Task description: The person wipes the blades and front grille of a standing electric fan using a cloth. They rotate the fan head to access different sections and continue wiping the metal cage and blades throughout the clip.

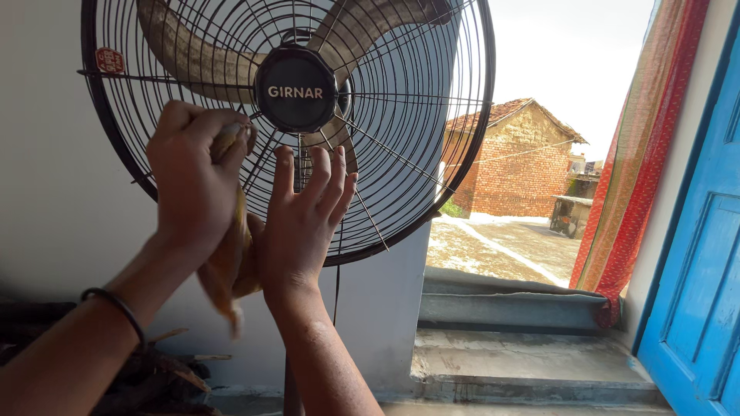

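Fingers [308, 173] of your flat, spread right hand [301, 223] could slip through the black wire fan guard [416, 131] while your left hand [193, 177] pinches the yellowish cloth [227, 262].

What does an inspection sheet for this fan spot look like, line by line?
Surface: grey wall behind the fan; concrete steps below right.
Job's things: black fan with wire grille and dusty blades; yellow-brown cloth.
Clutter: dark wood scraps at lower left.
Hands: left hand shut on the cloth at the grille; right hand open, fingers spread flat on the grille.
Cables: thin dark cord hanging below the fan.
Surroundings: blue door, red curtain, brick house outside.
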